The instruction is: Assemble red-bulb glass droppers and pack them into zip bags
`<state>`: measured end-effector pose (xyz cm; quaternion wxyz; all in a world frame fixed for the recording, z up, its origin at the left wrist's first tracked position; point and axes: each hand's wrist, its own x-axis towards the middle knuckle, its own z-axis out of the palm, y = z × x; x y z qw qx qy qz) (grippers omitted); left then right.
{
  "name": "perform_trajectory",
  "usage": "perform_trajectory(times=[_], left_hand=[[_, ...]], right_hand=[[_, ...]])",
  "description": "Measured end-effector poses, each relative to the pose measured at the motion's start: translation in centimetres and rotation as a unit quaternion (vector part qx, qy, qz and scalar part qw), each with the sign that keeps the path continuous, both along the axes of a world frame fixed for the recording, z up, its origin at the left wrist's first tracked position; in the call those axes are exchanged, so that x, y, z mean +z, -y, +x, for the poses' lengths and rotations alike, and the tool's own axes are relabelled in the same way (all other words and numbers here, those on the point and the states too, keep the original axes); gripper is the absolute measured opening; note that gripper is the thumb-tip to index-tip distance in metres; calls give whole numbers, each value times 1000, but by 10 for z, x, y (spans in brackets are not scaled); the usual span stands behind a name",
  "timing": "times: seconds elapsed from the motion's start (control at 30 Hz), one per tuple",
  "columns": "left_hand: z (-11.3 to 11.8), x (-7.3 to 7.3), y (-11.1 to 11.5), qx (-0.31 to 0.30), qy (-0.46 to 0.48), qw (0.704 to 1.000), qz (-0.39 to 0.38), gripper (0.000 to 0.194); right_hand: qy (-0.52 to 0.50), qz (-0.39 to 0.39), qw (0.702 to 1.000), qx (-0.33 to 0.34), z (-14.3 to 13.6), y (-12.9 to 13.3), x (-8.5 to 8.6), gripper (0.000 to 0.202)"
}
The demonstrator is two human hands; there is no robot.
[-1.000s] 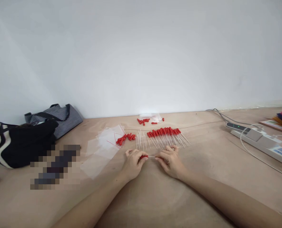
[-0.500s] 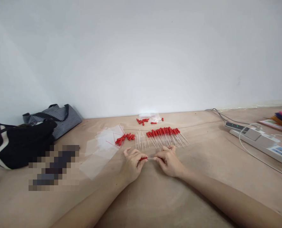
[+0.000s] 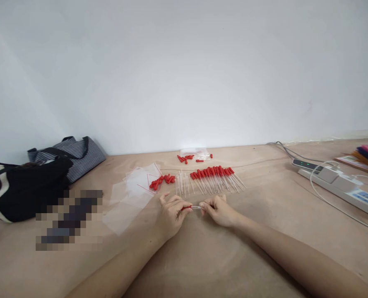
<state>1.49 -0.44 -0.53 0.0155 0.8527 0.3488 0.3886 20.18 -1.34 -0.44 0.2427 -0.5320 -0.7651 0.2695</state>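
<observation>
My left hand point(image 3: 174, 213) pinches a red rubber bulb point(image 3: 186, 207) between thumb and fingers. From the bulb a thin clear dropper tube point(image 3: 196, 207) runs to the right, where the fingertips of my right hand point(image 3: 217, 210) close on it. How deep the tube sits in the bulb is hidden by my fingers. Just beyond my hands lie loose clear tubes point(image 3: 182, 183). To their right, droppers with red bulbs point(image 3: 213, 171) are laid side by side, tubes toward me. A heap of loose red bulbs point(image 3: 162, 181) is on the left.
Clear zip bags point(image 3: 121, 213) lie spread at left. More red bulbs point(image 3: 185, 158) and tubes rest near the wall by a plastic bag point(image 3: 193, 151). Bags, one black point(image 3: 31, 186) and one striped point(image 3: 87, 159), stand far left. A power strip point(image 3: 342, 188) with cables lies right.
My right hand's fingers have curled in more around the tube. My left hand keeps its pinch on the bulb, and the view has shifted slightly.
</observation>
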Motion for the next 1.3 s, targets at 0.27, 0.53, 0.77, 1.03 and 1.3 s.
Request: perform_trajectory(times=[0.27, 0.53, 0.77, 1.03, 1.3], left_hand=[[-2, -2, 0, 0, -12, 1000, -27, 13], [-1, -3, -2, 12, 0, 996, -93, 13], [-2, 2, 0, -25, -1, 978, -205, 13], [0, -1, -1, 0, -27, 997, -72, 16], [-7, 2, -9, -66, -45, 995, -60, 22]], right_hand=[[52, 204, 978, -13, -5, 10, -6, 31], [75, 363, 929, -18, -6, 14, -13, 26], [142, 461, 874, 63, 6, 12, -17, 23], [30, 212, 977, 19, -4, 10, -4, 29], [-34, -37, 998, 38, 1, 0, 1, 47]])
